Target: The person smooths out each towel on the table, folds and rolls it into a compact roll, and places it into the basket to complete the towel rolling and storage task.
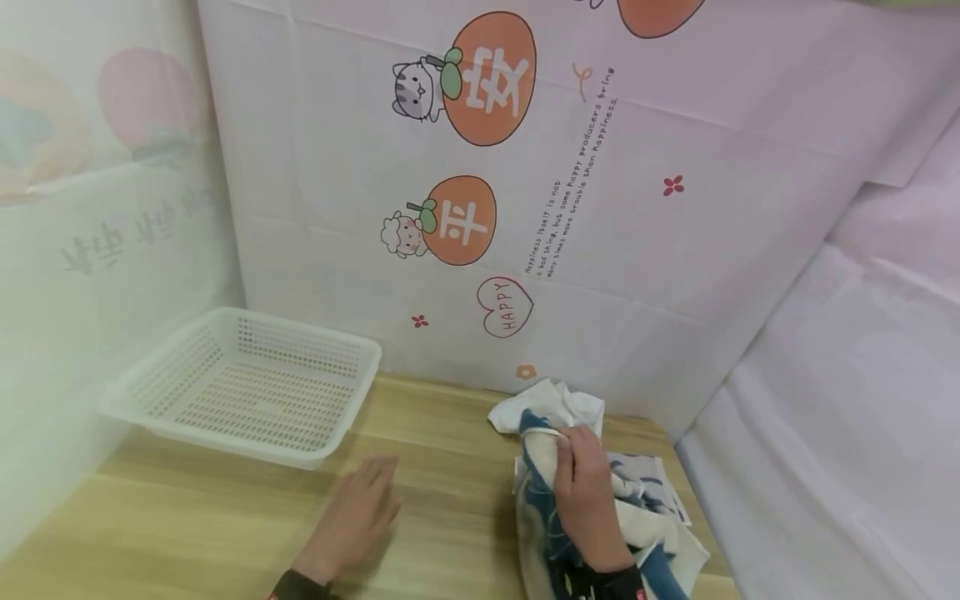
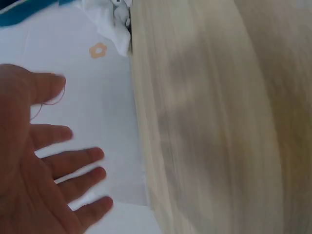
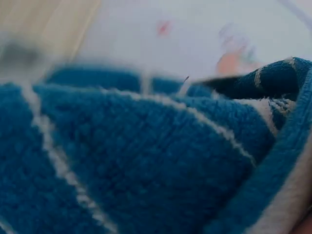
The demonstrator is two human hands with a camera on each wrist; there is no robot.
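My right hand pinches the edge of a blue and cream towel and holds it up at the right side of the table. Blue pile with thin white lines, the same towel fills most of the right wrist view, where my fingers are nearly all hidden. My left hand holds nothing and hovers over the wood, between the basket and the towel. In the left wrist view its fingers are spread apart.
A white perforated plastic basket with nothing in it stands at the back left. Behind the towel lies a crumpled white cloth; a grey-patterned cloth is partly under it. Printed white sheeting walls the wooden table.
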